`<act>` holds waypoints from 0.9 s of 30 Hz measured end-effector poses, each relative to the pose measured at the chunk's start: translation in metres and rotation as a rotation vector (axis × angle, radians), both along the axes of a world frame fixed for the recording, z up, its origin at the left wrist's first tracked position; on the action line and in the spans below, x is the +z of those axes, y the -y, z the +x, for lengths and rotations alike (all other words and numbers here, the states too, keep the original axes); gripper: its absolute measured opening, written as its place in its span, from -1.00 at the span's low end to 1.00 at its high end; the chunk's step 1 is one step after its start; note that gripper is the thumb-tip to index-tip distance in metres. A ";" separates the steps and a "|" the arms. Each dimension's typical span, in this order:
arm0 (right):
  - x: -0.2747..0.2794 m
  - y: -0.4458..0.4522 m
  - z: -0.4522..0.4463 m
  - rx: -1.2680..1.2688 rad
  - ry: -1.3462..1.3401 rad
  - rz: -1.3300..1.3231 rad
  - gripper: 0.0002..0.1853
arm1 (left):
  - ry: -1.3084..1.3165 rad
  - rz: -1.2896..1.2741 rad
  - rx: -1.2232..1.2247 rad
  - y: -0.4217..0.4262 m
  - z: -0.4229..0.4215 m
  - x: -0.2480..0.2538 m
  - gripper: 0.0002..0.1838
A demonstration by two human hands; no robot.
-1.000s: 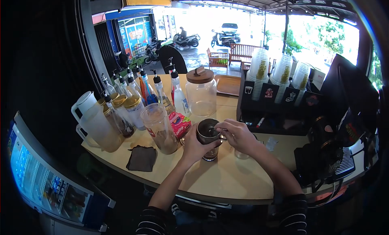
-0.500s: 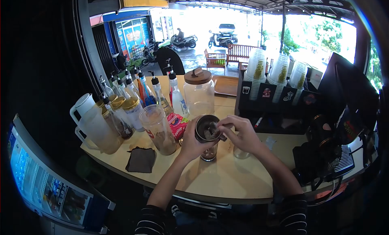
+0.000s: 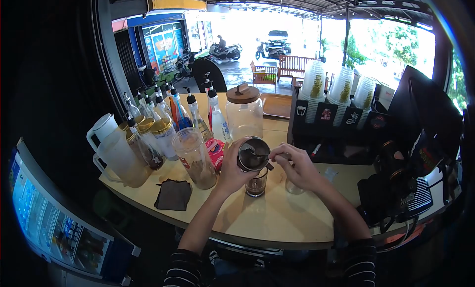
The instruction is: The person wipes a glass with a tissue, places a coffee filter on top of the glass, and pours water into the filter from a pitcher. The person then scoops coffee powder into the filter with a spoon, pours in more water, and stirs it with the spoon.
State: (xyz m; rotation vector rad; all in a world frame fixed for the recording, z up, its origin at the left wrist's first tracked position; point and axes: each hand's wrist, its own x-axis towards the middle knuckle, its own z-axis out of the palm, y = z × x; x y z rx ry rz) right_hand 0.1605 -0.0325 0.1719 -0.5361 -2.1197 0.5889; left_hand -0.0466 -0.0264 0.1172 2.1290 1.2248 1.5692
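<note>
My left hand is wrapped around a dark-bottomed round metal cup, its mouth tilted toward me. Between the fingertips of my right hand is the handle of a spoon, whose other end dips inside the cup. Just beneath the cup stands a clear drinking glass with something brown low in it. A second clear glass vessel sits partly hidden under my right hand. Beside my left hand lies a pink-red packet.
Left on the counter are a tall clear jar, a folded dark cloth, plastic pitchers and several pump bottles. Behind stands a wood-lidded jar. Stacked cups and a black machine are right.
The spoon has shifted inside the cup. The cup has tipped slightly, and more of the glass below shows. Both hands keep their hold.
</note>
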 end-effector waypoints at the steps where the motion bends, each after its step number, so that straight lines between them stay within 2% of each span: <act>1: -0.001 0.000 0.001 0.001 -0.001 0.000 -0.88 | -0.001 0.000 0.001 0.000 -0.001 0.000 -0.10; 4: -0.001 -0.001 0.002 0.072 0.052 -0.067 -0.88 | -0.045 0.025 -0.006 -0.004 -0.002 -0.002 -0.10; 7: 0.002 0.002 -0.001 -0.004 0.000 0.019 -0.90 | -0.050 0.013 -0.010 -0.006 -0.001 -0.005 -0.08; 10: -0.002 0.008 -0.005 0.025 0.111 0.126 -0.90 | -0.113 0.103 0.059 -0.006 0.002 -0.003 -0.08; 12: -0.004 0.013 -0.008 0.011 0.207 0.484 -0.83 | -0.191 0.143 0.124 -0.003 0.003 0.000 -0.09; 13: -0.007 0.012 -0.008 -0.014 0.251 0.555 -0.69 | -0.190 0.142 0.124 -0.003 0.004 0.000 -0.09; 20: -0.008 0.014 -0.014 -0.084 0.351 0.670 -0.71 | -0.186 0.132 0.162 -0.003 0.011 -0.002 -0.10; 27: -0.013 0.008 -0.012 -0.062 0.258 0.557 -0.73 | -0.142 0.172 0.166 -0.001 0.014 -0.006 -0.11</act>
